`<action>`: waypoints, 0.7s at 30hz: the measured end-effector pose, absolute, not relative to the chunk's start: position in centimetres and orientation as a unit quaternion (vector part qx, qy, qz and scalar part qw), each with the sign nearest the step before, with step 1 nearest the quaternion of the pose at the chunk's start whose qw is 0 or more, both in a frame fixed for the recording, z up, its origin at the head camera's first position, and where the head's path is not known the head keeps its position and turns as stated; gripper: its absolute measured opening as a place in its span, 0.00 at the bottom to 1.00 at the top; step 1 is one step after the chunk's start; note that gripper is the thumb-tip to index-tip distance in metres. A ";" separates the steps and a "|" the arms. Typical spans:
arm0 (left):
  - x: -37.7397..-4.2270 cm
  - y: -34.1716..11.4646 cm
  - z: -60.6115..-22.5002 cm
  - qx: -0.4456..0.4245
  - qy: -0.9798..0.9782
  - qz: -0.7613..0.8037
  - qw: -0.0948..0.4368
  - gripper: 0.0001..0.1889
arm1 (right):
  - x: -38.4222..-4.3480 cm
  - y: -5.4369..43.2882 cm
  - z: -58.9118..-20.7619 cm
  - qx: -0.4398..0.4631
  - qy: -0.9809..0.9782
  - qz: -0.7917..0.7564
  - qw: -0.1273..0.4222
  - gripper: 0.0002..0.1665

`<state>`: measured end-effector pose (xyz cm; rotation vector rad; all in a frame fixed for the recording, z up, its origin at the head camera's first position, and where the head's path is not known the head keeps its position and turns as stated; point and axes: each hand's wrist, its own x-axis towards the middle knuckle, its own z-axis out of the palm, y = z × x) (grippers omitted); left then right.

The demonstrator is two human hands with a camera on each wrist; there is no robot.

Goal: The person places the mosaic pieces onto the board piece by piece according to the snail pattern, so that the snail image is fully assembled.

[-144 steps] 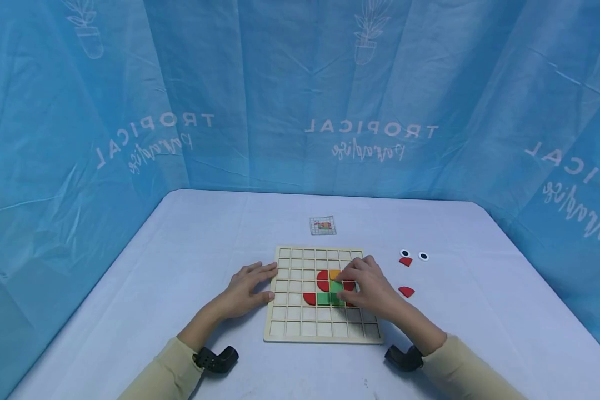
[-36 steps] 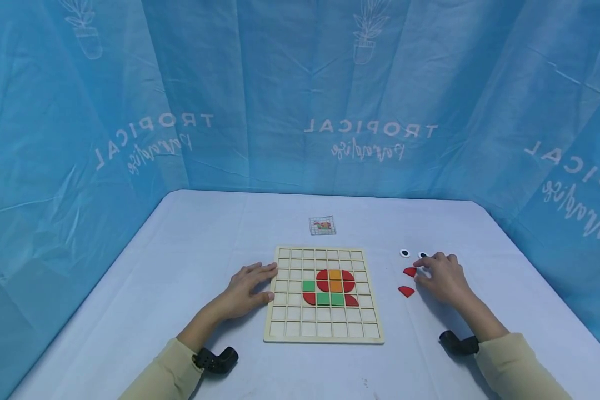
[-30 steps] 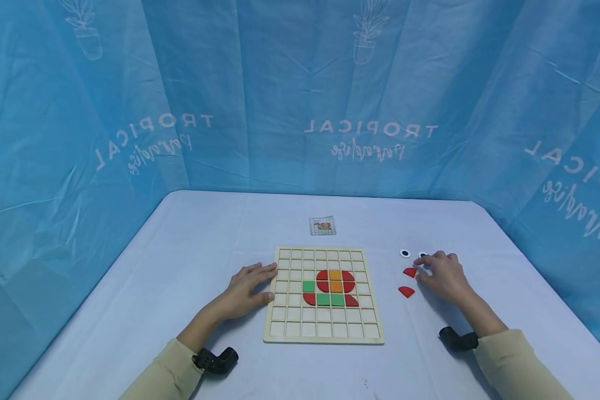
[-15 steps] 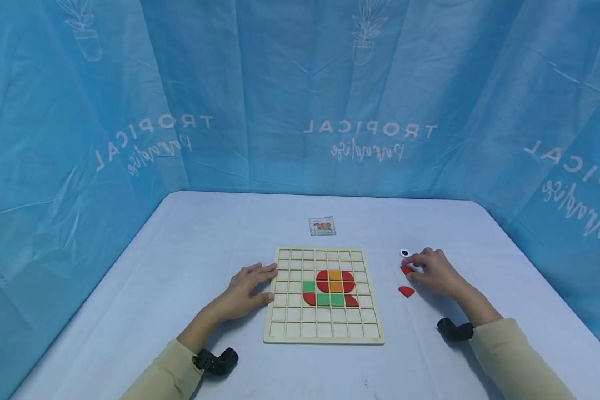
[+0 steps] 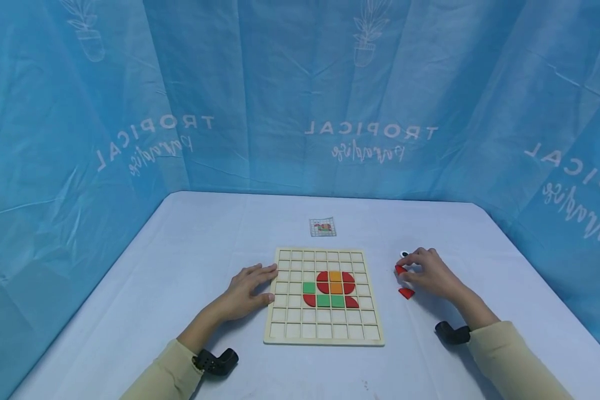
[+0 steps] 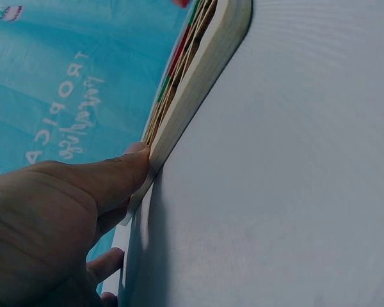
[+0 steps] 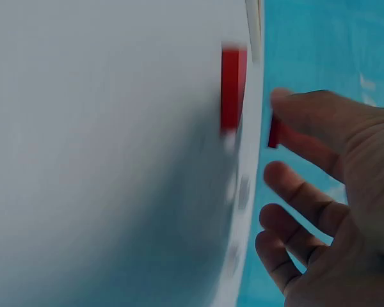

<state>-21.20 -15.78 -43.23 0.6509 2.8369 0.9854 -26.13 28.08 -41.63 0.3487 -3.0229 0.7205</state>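
My right hand [image 5: 427, 273] pinches a red quarter-circle tile [image 5: 400, 270] between thumb and fingers, right of the board. In the right wrist view this tile [image 7: 273, 131] is held up off the cloth, the other fingers loosely bent. Just below it on the table lies a second red quarter-circle tile [image 5: 406, 293]. My left hand [image 5: 247, 291] rests at the left edge of the wooden grid board [image 5: 300, 340], fingers extended. Set in the board's cells are red quarter-circle tiles [image 5: 349, 288], orange square tiles [image 5: 335, 288] and green square tiles [image 5: 323, 300].
A white eye disc [image 5: 404, 254] shows just behind the right fingertips; a second one is hidden by that hand. Beyond the board lies a small card [image 5: 323, 226] printed with a grid and coloured figure. Blue curtains [image 5: 300, 100] surround the white-covered table.
A green square was added at the left of the pattern. The right hand moved from the board to the loose tiles, picked up a red quarter-circle and shifted left. The left hand stayed put.
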 end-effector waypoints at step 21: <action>-21.3 -15.7 -43.4 0.207 0.928 0.307 0.032 0.30 | -25.3 13.5 -39.5 0.163 -0.948 0.272 0.014 0.14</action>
